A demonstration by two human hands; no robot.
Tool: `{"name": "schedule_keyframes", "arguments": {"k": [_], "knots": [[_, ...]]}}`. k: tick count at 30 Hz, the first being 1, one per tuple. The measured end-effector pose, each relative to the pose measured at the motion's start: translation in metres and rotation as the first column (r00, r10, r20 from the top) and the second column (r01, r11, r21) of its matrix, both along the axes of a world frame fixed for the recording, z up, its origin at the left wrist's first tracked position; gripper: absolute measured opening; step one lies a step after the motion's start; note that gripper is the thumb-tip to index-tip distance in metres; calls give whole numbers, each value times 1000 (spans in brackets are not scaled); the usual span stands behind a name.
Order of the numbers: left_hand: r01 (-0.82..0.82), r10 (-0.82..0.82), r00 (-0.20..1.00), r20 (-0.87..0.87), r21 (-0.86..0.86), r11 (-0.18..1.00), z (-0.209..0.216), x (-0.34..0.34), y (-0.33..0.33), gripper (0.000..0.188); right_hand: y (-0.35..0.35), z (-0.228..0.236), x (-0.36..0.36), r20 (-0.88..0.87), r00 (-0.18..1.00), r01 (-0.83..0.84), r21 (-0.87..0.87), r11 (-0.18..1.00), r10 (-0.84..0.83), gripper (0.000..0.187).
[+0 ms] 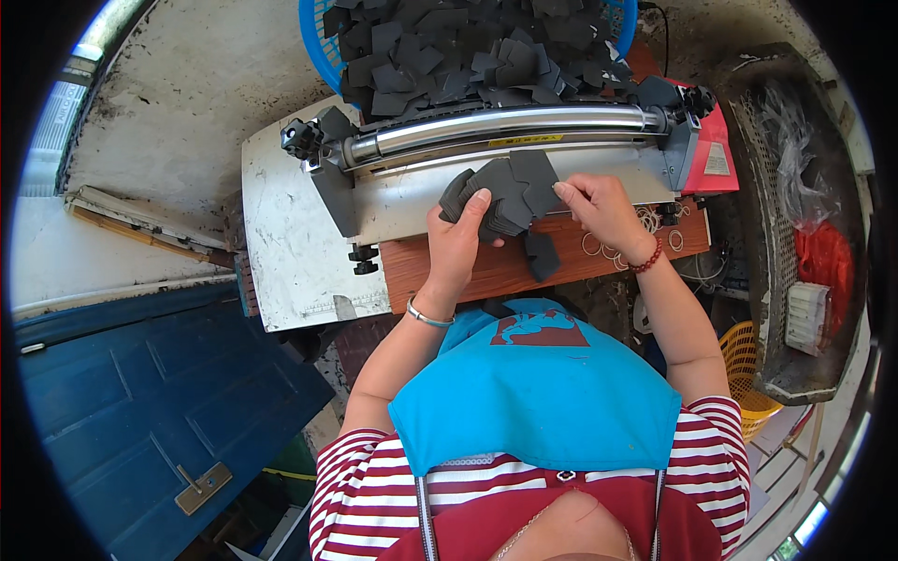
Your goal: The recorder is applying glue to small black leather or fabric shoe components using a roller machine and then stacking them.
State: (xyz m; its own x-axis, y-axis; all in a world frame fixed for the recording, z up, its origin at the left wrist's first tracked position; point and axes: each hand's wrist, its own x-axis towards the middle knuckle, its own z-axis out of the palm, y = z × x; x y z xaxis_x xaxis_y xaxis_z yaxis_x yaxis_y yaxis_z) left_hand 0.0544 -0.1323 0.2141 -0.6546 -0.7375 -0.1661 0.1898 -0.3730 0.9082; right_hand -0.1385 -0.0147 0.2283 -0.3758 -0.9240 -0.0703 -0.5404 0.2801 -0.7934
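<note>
A fanned stack of thin dark grey flat pieces with angled corners (494, 198) rests in my left hand (455, 241), whose thumb presses on the near side. My right hand (601, 213) is closed in a pinch at the right edge of the top piece (534, 178), which sticks out from the stack. Another dark piece (543, 258) lies just below the stack, over the reddish-brown wooden board (435, 266). Both hands are in front of a machine with a shiny metal roller (505, 125). The fingers under the stack are mostly hidden.
Beyond the roller, a blue plastic basket (323, 58) is heaped with similar dark pieces. Pale rubber bands (647, 221) lie on the board's right side. A dark stone-like trough (769, 309) stands at right, above a yellow basket (746, 374). At left is a blue door (140, 411).
</note>
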Motion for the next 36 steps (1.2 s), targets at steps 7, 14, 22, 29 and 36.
{"name": "schedule_keyframes", "arguments": {"k": [7, 14, 22, 29, 36], "knots": [[39, -39, 999, 0, 23, 999, 0, -5, -3, 25, -26, -7, -30, 35, 993, 98, 265, 959, -111, 39], [5, -7, 1000, 27, 44, 999, -4, -12, -5, 24, -22, 0, 3, 251, 968, 6, 94, 996, -30, 38], [-25, 24, 999, 36, 26, 999, -10, -11, -10, 22, -16, -2, -21, 445, 896, -59, 161, 985, -19, 33], [-26, 26, 999, 43, -8, 1000, -7, -17, -8, 20, -16, -4, -15, 458, 889, -69, 125, 990, 4, 32], [-87, 88, 996, 36, -23, 996, -5, -14, -10, 20, -20, -5, -45, 228, 963, 47, 375, 926, -142, 38]]}}
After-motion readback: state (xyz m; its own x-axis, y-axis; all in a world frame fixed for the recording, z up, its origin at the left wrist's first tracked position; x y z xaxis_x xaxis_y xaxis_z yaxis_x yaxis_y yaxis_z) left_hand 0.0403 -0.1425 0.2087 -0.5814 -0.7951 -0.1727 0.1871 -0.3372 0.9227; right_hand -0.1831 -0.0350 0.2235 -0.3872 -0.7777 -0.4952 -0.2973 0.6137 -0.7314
